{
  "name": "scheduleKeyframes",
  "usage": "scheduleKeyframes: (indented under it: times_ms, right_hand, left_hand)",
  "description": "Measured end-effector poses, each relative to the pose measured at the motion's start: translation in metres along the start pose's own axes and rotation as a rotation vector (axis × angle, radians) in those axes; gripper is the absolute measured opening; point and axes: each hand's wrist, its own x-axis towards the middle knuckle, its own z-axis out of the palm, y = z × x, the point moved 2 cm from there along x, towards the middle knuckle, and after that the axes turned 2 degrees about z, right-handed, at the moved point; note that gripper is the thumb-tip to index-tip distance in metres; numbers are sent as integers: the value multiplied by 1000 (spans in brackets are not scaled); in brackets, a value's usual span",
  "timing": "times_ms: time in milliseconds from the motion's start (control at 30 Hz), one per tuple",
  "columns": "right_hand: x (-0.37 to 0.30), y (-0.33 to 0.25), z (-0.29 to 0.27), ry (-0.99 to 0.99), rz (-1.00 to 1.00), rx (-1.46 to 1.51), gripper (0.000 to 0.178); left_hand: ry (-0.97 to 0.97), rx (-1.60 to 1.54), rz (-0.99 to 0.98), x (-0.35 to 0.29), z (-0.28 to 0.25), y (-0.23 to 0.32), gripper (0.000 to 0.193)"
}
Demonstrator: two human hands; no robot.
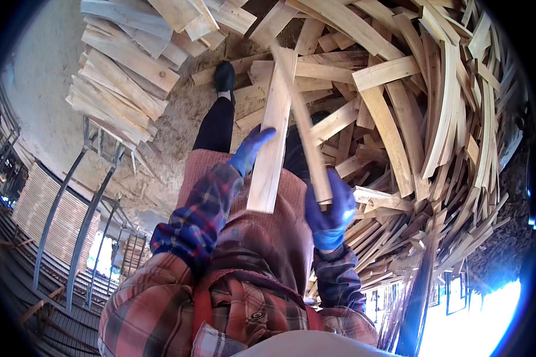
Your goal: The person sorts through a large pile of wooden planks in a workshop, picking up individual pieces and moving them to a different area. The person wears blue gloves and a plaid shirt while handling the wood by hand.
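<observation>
In a blue-purple glove, my left hand grips the edge of a pale, flat wooden board that stands lengthwise before my lap. My right hand, also gloved in blue, is closed around the near end of a narrower wooden slat. The slat slants up and to the left, and its far part overlaps the top of the board. It is slightly blurred. Part of each hand's grip is hidden behind the wood.
A large heap of loose wooden slats covers the right side. Boards are stacked at upper left, on or beside a metal frame. My shoe rests on the ground near scattered pieces. A bundle of thin wood strips lies beside my right hand.
</observation>
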Motion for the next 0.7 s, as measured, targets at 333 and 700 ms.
scheduleKeyframes:
  times_ms: [333,700]
  right_hand:
    - [-16,-19,60,-545,22,177,33]
    - [199,295,104,326,1260,811,59]
  left_hand:
    - [217,-214,-273,-2,-41,-23,56]
    - [87,216,-165,-37,-36,-30,52]
